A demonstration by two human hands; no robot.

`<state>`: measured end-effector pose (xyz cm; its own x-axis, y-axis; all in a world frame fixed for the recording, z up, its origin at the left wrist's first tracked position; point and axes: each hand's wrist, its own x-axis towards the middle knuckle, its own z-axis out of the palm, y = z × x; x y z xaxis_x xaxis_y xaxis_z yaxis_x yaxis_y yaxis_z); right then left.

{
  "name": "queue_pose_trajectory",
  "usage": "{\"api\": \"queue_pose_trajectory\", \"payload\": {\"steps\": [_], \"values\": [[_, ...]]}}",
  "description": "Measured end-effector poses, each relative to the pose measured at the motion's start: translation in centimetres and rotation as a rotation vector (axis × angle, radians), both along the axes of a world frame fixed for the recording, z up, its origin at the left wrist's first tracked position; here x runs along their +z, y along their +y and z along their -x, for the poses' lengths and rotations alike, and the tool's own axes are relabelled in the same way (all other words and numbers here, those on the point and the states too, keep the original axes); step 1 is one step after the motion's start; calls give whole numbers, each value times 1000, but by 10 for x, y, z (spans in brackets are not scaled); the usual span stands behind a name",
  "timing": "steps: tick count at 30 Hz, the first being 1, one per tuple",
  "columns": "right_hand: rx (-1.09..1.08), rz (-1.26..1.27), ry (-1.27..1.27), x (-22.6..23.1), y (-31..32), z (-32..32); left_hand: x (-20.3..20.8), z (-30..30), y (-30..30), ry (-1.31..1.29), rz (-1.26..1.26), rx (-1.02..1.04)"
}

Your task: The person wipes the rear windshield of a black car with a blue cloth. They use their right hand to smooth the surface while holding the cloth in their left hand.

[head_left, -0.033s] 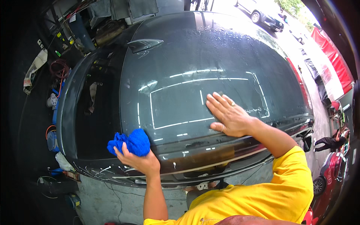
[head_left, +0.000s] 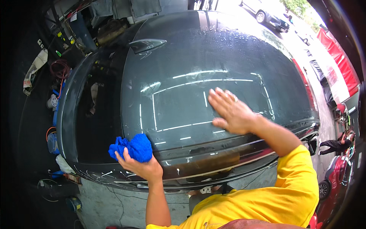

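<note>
As left fingers [head_left: 127, 156] clutch fluffy cloth [head_left: 139, 148], roof [head_left: 183, 101] gleams.

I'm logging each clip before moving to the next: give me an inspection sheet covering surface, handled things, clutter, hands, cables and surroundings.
Surface: dark, glossy car roof, with water droplets toward the upper right.
Handled things: bunched blue cloth.
Clutter: blue container and crumpled white bag, left of the car.
Hands: left hand grips the cloth; right hand is empty, fingers extended at the roof, slightly blurred.
Cables: coiled reddish hose at left; none seen across the roof.
Surroundings: red car and person in dark trousers at right; another vehicle outside.
</note>
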<state>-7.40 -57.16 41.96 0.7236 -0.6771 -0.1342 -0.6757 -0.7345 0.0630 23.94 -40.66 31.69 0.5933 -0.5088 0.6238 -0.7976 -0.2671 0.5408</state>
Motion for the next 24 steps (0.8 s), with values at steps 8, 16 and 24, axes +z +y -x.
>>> {"api": "queue_pose_trajectory", "payload": {"steps": [8,16,24], "values": [[-349,28,-27,8,-274,-203,-4,-25,31,125,67,-10],[-427,-61,-67,-1,-283,-139,3,-15,0,148,15,-109],[-222,139,57,-30,-182,-147,4,-7,7,184,61,-7]]}}
